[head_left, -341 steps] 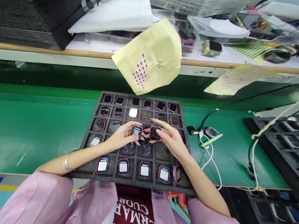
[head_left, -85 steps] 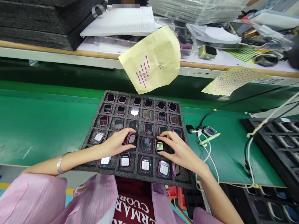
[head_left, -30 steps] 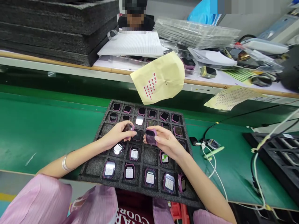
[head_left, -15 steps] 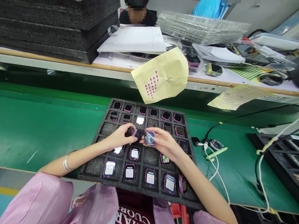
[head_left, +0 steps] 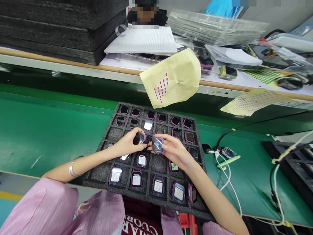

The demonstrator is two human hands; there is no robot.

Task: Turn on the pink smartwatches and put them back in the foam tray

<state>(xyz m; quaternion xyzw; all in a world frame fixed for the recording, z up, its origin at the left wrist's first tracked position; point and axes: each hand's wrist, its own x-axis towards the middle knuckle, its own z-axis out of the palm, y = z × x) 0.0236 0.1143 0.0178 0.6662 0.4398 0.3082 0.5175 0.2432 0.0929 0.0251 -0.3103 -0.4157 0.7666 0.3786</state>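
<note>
Over a black foam tray (head_left: 107,133) of purple-framed smartwatches, both my hands are at work. My left hand (head_left: 132,141) is closed on a purple smartwatch (head_left: 141,137), tilted so its screen faces partly sideways. In my right hand (head_left: 174,149) is a second purple smartwatch (head_left: 157,145), its dark screen up and showing faint figures, gripped between thumb and fingers. The two watches are close together but apart. Around them, watches sit in the tray's compartments: the far rows have dark screens, while near ones such as this watch (head_left: 136,179) show white screens with a grid.
A yellow sheet with red arrow stickers (head_left: 168,80) hangs from the shelf edge (head_left: 117,69). Black foam blocks (head_left: 49,32) are stacked at the upper left. White cables (head_left: 228,178) and a green tool (head_left: 230,161) lie right of the tray. A person (head_left: 146,16) sits beyond the shelf.
The watch in my left hand has turned slightly, its screen now catching light. My right hand keeps hold of its watch in nearly the same place. The whole view has shifted a little.
</note>
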